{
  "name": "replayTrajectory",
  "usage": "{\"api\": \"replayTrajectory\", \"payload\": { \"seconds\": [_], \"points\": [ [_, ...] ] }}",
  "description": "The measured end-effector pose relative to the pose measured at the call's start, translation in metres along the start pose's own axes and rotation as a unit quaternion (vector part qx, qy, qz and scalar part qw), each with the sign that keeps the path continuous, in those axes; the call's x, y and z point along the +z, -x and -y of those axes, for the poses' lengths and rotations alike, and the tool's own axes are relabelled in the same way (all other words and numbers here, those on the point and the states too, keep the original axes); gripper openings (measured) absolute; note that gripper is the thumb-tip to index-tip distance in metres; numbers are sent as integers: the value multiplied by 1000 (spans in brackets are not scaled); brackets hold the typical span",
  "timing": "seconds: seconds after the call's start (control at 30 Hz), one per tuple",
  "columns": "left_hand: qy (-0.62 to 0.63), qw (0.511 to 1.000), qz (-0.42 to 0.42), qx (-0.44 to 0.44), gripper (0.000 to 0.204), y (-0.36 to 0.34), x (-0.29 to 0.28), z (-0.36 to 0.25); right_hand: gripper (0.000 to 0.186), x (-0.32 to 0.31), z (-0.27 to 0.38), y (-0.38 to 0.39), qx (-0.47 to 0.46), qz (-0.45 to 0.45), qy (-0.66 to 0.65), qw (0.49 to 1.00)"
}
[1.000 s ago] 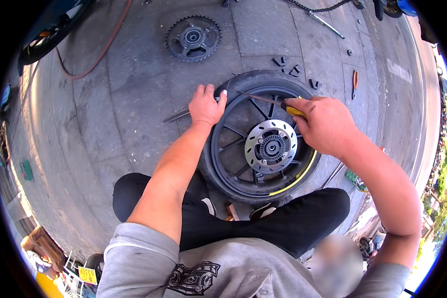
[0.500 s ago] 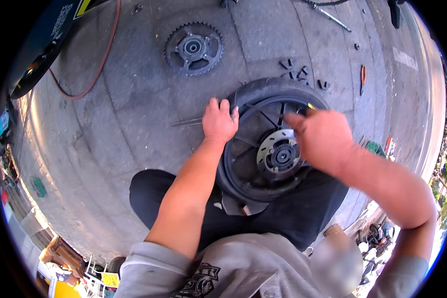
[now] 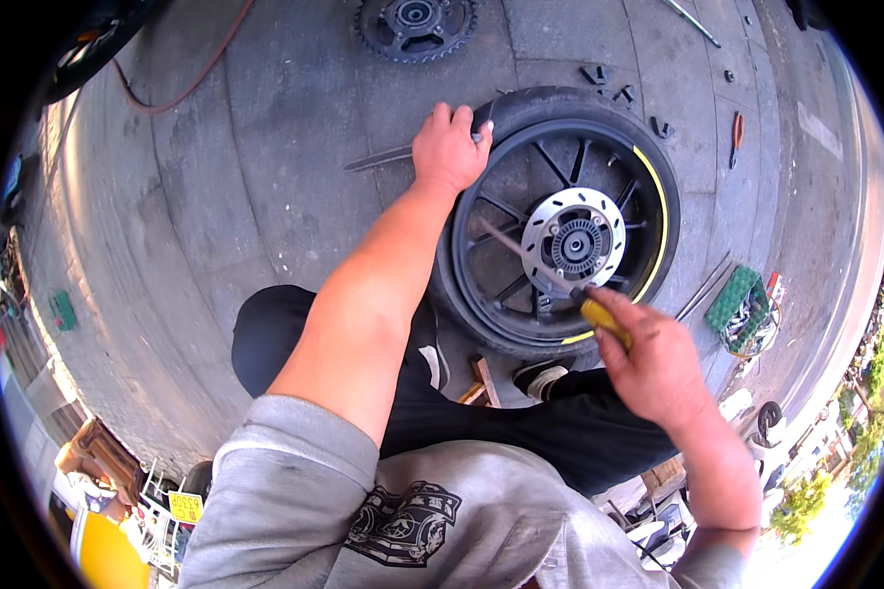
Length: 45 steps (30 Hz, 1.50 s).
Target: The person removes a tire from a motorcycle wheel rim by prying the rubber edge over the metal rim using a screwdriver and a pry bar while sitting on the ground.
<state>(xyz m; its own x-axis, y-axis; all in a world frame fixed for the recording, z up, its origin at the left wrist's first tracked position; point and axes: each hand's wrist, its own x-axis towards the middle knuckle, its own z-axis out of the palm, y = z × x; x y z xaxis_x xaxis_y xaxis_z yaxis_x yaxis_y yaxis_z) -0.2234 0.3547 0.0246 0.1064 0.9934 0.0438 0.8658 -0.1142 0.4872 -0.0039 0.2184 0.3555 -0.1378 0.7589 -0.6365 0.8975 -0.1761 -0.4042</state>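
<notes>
A wheel with a black tyre [image 3: 670, 211] lies on the paving before me, its brake disc [image 3: 611, 242] facing up and a yellow stripe on its rim. My left hand [image 3: 449, 149] is closed round a flat metal tyre lever [image 3: 379, 158] at the tyre's far left edge; the lever sticks out to the left. In my right hand [image 3: 655, 361] is a screwdriver [image 3: 604, 320] with a yellow and black handle, gripped above the near right part of the wheel. Its shaft slants over the disc toward the left spokes; whether the tip touches anything I cannot tell.
A rear sprocket [image 3: 414, 41] lies beyond the wheel. Several black rubber blocks [image 3: 595, 76] are scattered past the tyre. Orange-handled pliers [image 3: 736, 137] and a green basket [image 3: 740, 306] of small parts are at the right. A red hose [image 3: 182, 90] curves at far left.
My right hand has drawn back toward me from over the wheel, and the screwdriver now shows clearly. My left hand stays at the tyre's edge. The whole view has shifted nearer to me.
</notes>
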Motion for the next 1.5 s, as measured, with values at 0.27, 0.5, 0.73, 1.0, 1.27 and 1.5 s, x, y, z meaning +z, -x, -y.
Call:
{"api": "replayTrajectory", "payload": {
  "seconds": [0.27, 0.5, 0.73, 1.0, 1.27, 1.5],
  "points": [
    [1, 985, 158, -63, 63, -3, -33, 2, 46, 103, 38, 45, 5, -55, 66, 996],
    [-80, 861, 492, -101, 83, 37, -97, 40, 43, 110, 46, 35, -21, -42, 134, 990],
    [-37, 863, 479, -154, 69, 64, -115, 33, 42, 87, 66, 10, -46, -6, 170, 984],
    [-54, 862, 483, -147, 59, 66, -115, 23, 41, 79, 80, -28, -52, 22, 196, 979],
    [-71, 905, 397, -138, 69, 82, -108, 38, 37, 83, 94, -37, -70, -2, 213, 975],
    [36, 956, 263, -128, 64, 58, -120, 53, 38, 105, 79, -3, -62, -40, 238, 968]
  ]
}}
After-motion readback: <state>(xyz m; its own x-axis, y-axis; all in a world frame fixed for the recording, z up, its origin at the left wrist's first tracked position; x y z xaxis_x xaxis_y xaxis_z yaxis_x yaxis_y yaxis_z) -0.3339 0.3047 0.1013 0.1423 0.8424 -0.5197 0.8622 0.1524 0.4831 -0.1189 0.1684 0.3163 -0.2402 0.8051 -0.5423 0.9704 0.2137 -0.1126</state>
